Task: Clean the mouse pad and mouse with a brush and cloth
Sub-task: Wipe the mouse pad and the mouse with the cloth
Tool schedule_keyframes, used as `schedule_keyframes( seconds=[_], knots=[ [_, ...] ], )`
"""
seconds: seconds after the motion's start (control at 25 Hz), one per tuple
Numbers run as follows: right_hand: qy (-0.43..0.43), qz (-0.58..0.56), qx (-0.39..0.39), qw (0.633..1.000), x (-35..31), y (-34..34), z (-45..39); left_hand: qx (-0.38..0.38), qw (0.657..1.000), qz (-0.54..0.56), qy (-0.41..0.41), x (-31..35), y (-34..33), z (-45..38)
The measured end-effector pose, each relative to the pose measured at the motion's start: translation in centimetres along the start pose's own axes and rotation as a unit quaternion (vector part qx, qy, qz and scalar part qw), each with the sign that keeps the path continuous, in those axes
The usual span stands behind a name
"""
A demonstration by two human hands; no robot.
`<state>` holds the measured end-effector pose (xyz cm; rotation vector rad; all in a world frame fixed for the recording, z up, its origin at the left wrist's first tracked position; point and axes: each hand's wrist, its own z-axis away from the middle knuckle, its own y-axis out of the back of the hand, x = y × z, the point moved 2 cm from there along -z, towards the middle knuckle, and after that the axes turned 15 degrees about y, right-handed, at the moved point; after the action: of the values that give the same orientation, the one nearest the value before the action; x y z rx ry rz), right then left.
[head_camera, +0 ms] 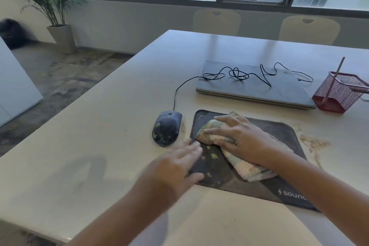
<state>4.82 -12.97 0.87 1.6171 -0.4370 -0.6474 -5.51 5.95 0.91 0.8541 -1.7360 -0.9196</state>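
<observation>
A black mouse pad (223,173) lies near the table's front edge, with yellowish crumbs on its left half. My right hand (239,140) presses a folded pale cloth (247,170) flat onto the pad's upper left part, fingers straight. At the pad's left edge my left hand (175,168) is blurred, its fingers spread, the thumb resting on the pad. A dark wired mouse (166,129), spotted with crumbs, sits on the table just left of the pad. A brush handle (335,74) sticks out of the red mesh holder.
A closed grey laptop (251,88) lies behind the pad with the mouse cable (239,74) looped over it. A red mesh pen holder (339,94) stands at the right. Brown dirt (313,143) is smeared on the table right of the pad. Two chairs stand beyond the far edge.
</observation>
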Motion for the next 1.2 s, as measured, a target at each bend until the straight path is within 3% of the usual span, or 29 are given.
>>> schedule_keyframes(
  seconds=[0.2, 0.32, 0.44, 0.6, 0.68, 0.8, 0.88, 1.0, 1.08, 1.2],
  knots=[
    [0.012, 0.04, 0.004, 0.999, -0.5, 0.0, 0.1, -0.035, 0.994, -0.008, 0.099, -2.9, -2.3, -0.4],
    [0.041, -0.039, 0.025, 0.998, -0.4, 1.6, -0.3, -0.036, 0.995, -0.016, 0.094, -3.1, -3.0, -0.5],
    [-0.022, -0.053, 0.07, 0.996, 1.6, 3.3, -2.5, -0.062, 0.993, -0.024, 0.093, -3.2, -2.8, -0.4],
    [-0.151, 0.078, 0.019, 0.985, 0.9, 1.4, -5.9, -0.118, 0.987, -0.025, 0.109, -3.3, -2.7, -0.3],
    [-0.156, 0.154, 0.016, 0.976, -0.1, 0.5, -6.2, -0.115, 0.987, -0.02, 0.109, -3.1, -2.7, -0.3],
    [-0.08, 0.045, -0.026, 0.995, -0.1, 1.8, -5.1, -0.108, 0.988, -0.009, 0.11, -2.8, -3.1, 0.2],
    [-0.106, -0.025, -0.063, 0.992, 0.7, 3.1, -5.5, -0.115, 0.987, -0.003, 0.111, -3.4, -3.0, 0.0],
    [-0.172, 0.06, -0.048, 0.982, 0.5, 2.6, -7.1, -0.109, 0.988, -0.016, 0.108, -3.5, -2.8, -0.2],
    [-0.152, 0.107, -0.05, 0.981, -0.6, 1.8, -7.5, -0.102, 0.988, -0.022, 0.11, -3.5, -2.8, -0.2],
    [-0.022, 0.064, -0.116, 0.991, -1.5, 2.2, -5.2, -0.101, 0.989, -0.024, 0.106, -3.5, -2.9, -0.2]
  ],
)
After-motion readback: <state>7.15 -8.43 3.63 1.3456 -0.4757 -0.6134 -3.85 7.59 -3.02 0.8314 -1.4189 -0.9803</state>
